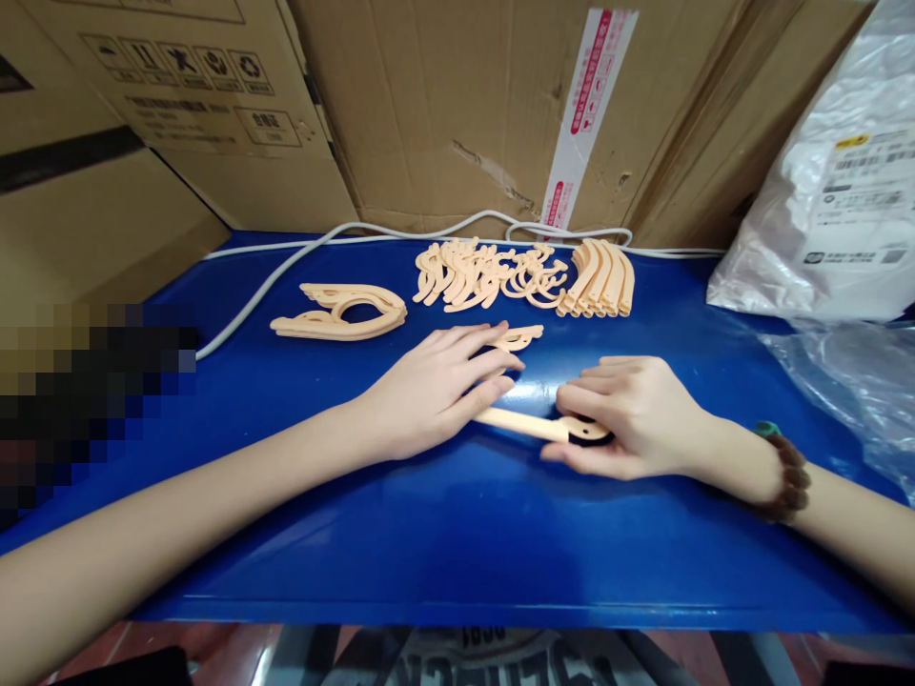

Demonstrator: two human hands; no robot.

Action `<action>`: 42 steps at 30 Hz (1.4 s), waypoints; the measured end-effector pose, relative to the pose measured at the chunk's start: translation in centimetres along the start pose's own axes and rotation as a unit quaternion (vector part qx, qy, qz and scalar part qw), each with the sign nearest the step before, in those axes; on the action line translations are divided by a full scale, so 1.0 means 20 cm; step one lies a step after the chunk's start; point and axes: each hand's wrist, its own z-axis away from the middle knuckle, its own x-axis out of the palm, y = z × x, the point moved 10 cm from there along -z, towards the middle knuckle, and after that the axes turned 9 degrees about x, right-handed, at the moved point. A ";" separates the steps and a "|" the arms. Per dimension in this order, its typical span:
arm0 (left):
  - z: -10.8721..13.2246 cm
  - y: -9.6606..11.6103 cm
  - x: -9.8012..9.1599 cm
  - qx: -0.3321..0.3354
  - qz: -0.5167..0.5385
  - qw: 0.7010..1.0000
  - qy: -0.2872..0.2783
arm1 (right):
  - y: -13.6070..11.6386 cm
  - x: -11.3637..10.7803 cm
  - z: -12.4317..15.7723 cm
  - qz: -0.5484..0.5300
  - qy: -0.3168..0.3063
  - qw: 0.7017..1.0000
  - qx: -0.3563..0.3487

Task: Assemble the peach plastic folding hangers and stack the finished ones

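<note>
My left hand (437,386) lies flat on the blue table top (443,534), fingers stretched out, pressing on one end of a peach plastic hanger arm (518,424). My right hand (629,414) curls its fingers over the arm's other end, a round joint with a dark centre (590,432). Just beyond my left fingertips lies a small peach hook piece (521,336). An assembled folding hanger (339,312) rests to the left of both hands. A brown bead bracelet (786,476) sits on my right wrist.
Further back lie a pile of peach hooks (486,274) and a row of stacked curved arms (599,279). A white cable (286,267) runs along the table's rear. Cardboard boxes (443,105) stand behind, plastic bags (836,181) at right, a blurred patch at left.
</note>
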 end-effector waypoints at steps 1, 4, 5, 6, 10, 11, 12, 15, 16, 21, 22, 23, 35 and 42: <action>0.00 -0.02 -0.01 -0.005 0.003 1.000 0.007 | -0.02 0.01 0.01 -0.022 -0.011 1.000 -0.016; 0.00 -0.06 -0.02 -0.014 0.030 0.999 0.031 | -0.06 0.02 0.01 -0.071 -0.033 0.996 -0.038; 0.00 -0.08 -0.03 -0.016 0.045 0.998 0.047 | -0.06 0.03 0.01 -0.081 -0.034 0.995 -0.040; 0.00 -0.09 -0.04 -0.017 0.058 0.996 0.066 | -0.07 0.03 0.01 -0.086 -0.032 0.995 -0.041; -0.01 -0.12 -0.07 -0.011 0.080 0.991 0.110 | -0.09 0.04 0.00 -0.088 -0.038 0.994 -0.050; -0.01 -0.12 -0.07 -0.010 0.079 0.991 0.109 | -0.09 0.05 -0.01 -0.087 -0.042 0.994 -0.051; -0.01 -0.12 -0.07 -0.009 0.077 0.991 0.107 | -0.09 0.05 -0.01 -0.085 -0.044 0.994 -0.051; -0.01 -0.12 -0.07 -0.009 0.069 0.991 0.113 | -0.10 0.05 -0.01 -0.079 -0.046 0.995 -0.051; -0.01 -0.12 -0.07 -0.008 0.064 0.991 0.117 | -0.10 0.04 -0.01 -0.077 -0.046 0.995 -0.051; -0.01 -0.10 -0.09 -0.002 0.035 0.990 0.137 | -0.11 0.03 -0.01 -0.075 -0.037 0.995 -0.062; -0.01 -0.10 -0.10 0.001 0.030 0.990 0.141 | -0.11 0.03 -0.01 -0.072 -0.032 0.995 -0.066; -0.01 -0.09 -0.10 0.004 0.026 0.989 0.145 | -0.11 0.03 0.00 -0.065 -0.026 0.995 -0.071; 0.01 -0.09 -0.11 -0.004 0.004 0.987 0.161 | -0.05 -0.04 0.00 0.135 0.070 0.988 -0.041; 0.02 -0.11 -0.11 -0.020 -0.009 0.985 0.168 | -0.19 -0.02 0.03 0.052 0.052 0.991 -0.115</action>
